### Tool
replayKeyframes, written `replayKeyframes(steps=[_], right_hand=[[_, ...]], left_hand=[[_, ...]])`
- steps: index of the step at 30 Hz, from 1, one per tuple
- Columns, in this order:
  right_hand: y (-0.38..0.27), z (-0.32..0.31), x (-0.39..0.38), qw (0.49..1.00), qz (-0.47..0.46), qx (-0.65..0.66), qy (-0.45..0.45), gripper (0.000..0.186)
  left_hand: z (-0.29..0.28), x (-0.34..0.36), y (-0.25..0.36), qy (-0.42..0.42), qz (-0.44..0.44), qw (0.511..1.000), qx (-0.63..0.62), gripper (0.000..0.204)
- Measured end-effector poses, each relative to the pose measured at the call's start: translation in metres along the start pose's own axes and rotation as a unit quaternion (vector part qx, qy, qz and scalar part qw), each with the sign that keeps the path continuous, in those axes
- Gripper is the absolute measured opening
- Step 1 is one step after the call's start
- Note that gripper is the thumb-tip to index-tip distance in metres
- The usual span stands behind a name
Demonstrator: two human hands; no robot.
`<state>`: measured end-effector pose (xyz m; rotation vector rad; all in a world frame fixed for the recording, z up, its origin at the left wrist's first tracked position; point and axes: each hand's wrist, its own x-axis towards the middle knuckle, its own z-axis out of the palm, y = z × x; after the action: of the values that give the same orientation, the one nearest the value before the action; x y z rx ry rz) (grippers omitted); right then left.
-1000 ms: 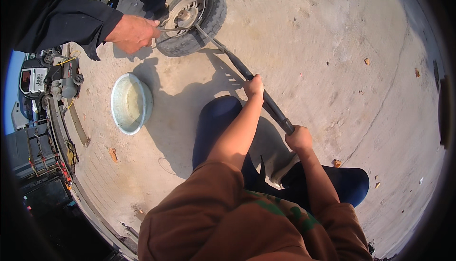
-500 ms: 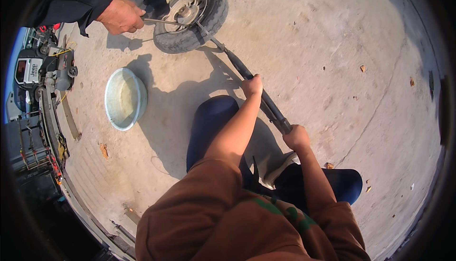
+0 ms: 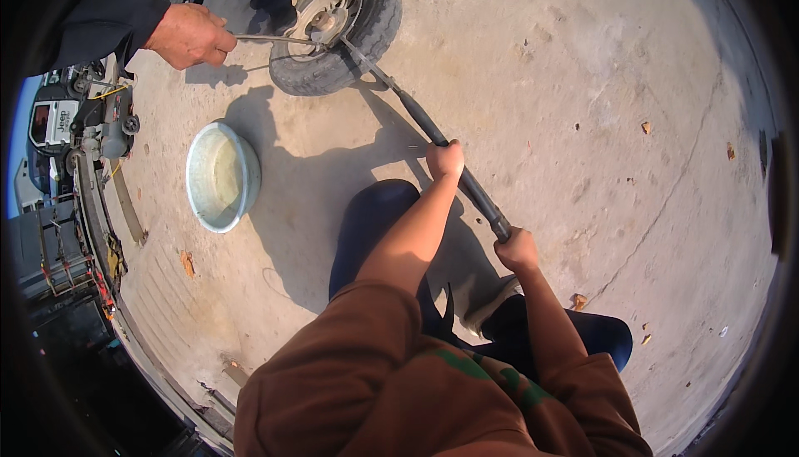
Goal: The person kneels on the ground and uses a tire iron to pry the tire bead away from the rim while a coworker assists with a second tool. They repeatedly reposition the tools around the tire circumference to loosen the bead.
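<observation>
Over the last second the co-worker's hand [image 3: 190, 35] had slid along with its thin metal rod [image 3: 275, 39] towards the small black-tyred wheel [image 3: 337, 28], the rod's tip now reaching the wheel's pale hub. The long black-sleeved lever bar [image 3: 433, 136] had kept its line, its far end wedged at the wheel's rim. The person's left hand [image 3: 444, 160] stayed wrapped around the bar's middle, fingers clamped shut on it, and the right hand [image 3: 517, 250] stayed closed around the bar's near end. Judging by that, both people were prying at the tyre together, with the bar under steady load.

The wheel lay flat on a pale, cracked concrete floor [image 3: 583, 124] in strong sunlight, scattered with dry leaves. A round white enamel basin [image 3: 220, 176] of cloudy water sat left of the person's blue-trousered knees. Machinery and a metal frame crowded the left edge.
</observation>
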<state>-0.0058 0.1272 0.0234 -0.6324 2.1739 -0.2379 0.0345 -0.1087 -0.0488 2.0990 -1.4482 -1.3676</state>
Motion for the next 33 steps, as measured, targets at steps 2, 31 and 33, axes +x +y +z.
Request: replayKeyframes(steps=[2,31,33], right_hand=[[0.001,0.0,0.0,1.0,-0.009,-0.003,0.009,0.028],[-0.021,-0.036,-0.009,0.998,0.036,0.03,-0.05,0.023],[-0.023,-0.049,-0.009,0.996,0.051,0.035,-0.065,0.022]], left_hand=[[-0.001,-0.002,0.002,-0.007,-0.008,1.0,0.005,0.038],[0.0,-0.012,0.019,-0.009,-0.035,0.998,-0.046,0.062],[0.003,-0.01,0.022,-0.032,-0.041,0.997,-0.052,0.059]])
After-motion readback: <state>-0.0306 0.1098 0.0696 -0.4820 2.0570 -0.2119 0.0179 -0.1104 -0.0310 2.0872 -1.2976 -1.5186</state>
